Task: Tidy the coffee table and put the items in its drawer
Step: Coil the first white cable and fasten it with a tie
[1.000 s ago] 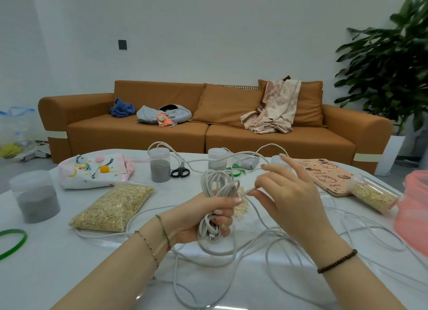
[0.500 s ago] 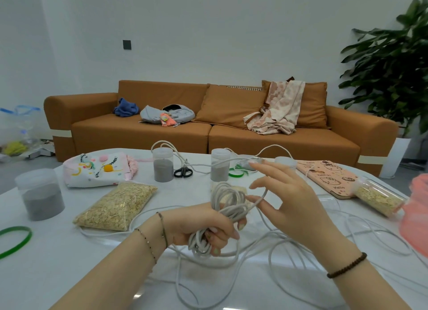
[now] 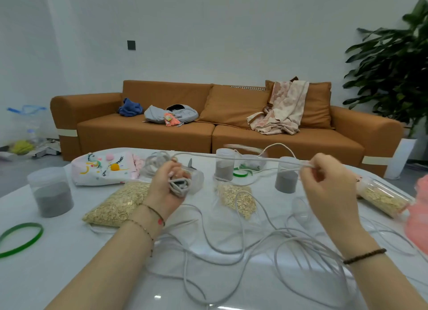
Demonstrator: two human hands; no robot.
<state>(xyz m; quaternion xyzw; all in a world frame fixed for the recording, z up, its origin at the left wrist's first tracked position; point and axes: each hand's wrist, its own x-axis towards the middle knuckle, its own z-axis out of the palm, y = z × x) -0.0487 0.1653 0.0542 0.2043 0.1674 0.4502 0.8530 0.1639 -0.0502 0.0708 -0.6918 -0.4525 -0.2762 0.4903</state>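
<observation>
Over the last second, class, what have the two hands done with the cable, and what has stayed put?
The right hand has swung out to the right, pinching the white cable and pulling a stretch taut. The left hand has shifted left, still gripping the coil. The oat bag, grey jar and green ring lie as before.

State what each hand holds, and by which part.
The left hand grips the white cable round its coiled bundle. The right hand pinches the same cable's free length, which is stretched between the two hands.
</observation>
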